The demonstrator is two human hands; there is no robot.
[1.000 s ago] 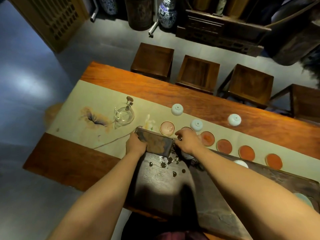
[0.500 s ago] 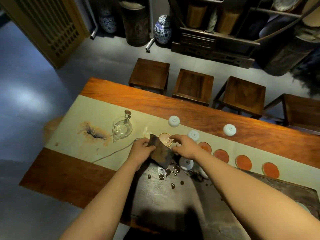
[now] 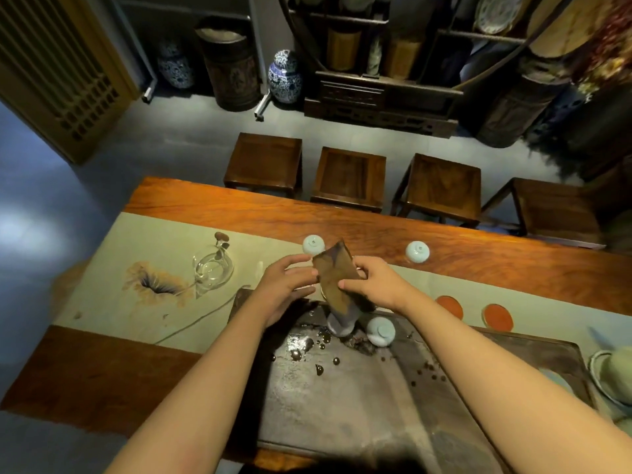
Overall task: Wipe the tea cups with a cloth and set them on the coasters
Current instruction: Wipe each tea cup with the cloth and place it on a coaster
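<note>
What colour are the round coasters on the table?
Orange-red. The coasters lie on the pale runner, best seen in the head view.

Both bare forearms are reaching up toward frame centre; left hand (image 3: 285, 285) and right hand (image 3: 374, 283) are pinching with curled fingers.

Dim, warm light; warped, soft edges

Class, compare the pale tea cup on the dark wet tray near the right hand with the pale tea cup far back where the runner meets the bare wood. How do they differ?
The tray cup sits on the dark tray among wet drops; the far cup stands dry at the runner's edge.
The tray cup lies just below the cloth; the far cup stands apart from both hands.
Both are pale, upside down, and off any coaster.
</note>
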